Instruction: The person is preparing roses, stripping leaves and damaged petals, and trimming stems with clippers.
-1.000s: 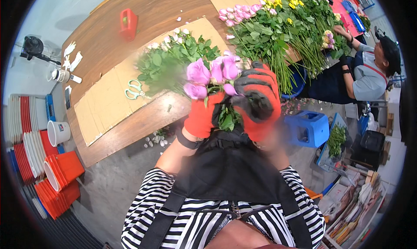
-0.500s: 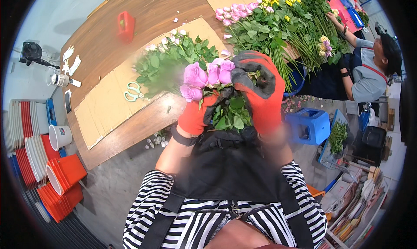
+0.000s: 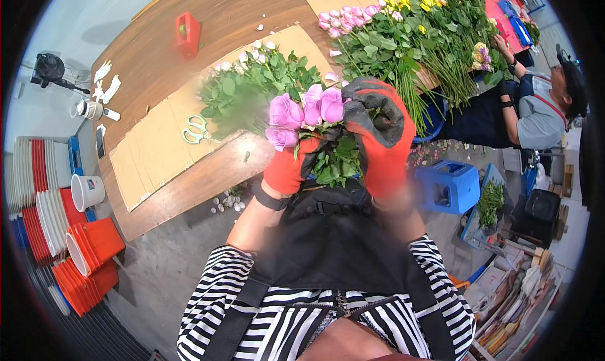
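My left hand (image 3: 296, 166), in a red glove with a dark palm, is closed round the stems of a small bunch of pink-purple roses (image 3: 285, 112). Green leaves (image 3: 337, 162) hang below the blooms, between my hands. My right hand (image 3: 381, 121), gloved the same way, has its fingers curled in against the right side of the bunch. What its fingertips hold is hidden. On the table just beyond lies a leafy pile of pale pink roses (image 3: 258, 77). Green-handled scissors (image 3: 196, 130) rest on cardboard (image 3: 148, 162) to the left.
A red tape dispenser (image 3: 187, 36) stands far back on the wooden table (image 3: 233, 14). Pink and yellow roses (image 3: 384, 40) are heaped at the far right, beside a co-worker (image 3: 545, 103). A blue stool (image 3: 447, 186) stands at right; orange buckets (image 3: 94, 244) are at left.
The view has shifted slightly, so the table things sit a little differently. Both hands keep nearly the same pose at the roses. The co-worker's arm has moved a little.
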The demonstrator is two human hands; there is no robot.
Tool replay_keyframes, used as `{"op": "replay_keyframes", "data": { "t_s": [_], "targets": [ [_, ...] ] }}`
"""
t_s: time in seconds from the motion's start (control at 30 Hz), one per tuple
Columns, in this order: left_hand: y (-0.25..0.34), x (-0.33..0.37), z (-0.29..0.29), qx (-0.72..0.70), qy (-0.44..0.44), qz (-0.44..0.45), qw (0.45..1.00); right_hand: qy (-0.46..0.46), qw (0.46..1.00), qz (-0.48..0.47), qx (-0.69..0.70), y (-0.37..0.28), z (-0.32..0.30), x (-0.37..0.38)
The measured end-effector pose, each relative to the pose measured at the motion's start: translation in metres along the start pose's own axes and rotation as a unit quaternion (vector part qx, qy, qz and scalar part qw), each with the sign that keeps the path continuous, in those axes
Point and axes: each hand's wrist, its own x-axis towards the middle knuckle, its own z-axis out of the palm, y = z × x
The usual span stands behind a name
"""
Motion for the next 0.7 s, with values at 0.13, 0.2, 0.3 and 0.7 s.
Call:
{"op": "replay_keyframes", "data": {
  "t_s": [0.13,0.2,0.3,0.7],
  "targets": [
    [0.004,-0.002,-0.002,0.138,-0.017,-0.022,0.99,0.047,0.96,0.165,0.223,0.01,0.006,-0.007],
    [0.008,-0.003,-0.001,0.028,-0.028,-0.07,0.997,0.039,0.934,0.188,0.302,0.019,0.007,-0.008],
    [0.008,-0.005,-0.004,-0.091,-0.055,-0.112,0.988,0.029,0.948,0.122,0.291,0.029,-0.007,-0.004],
    [0.011,0.004,0.001,-0.092,-0.048,-0.103,0.989,-0.158,0.985,0.026,0.061,-0.013,-0.017,0.017]
  ]
}}
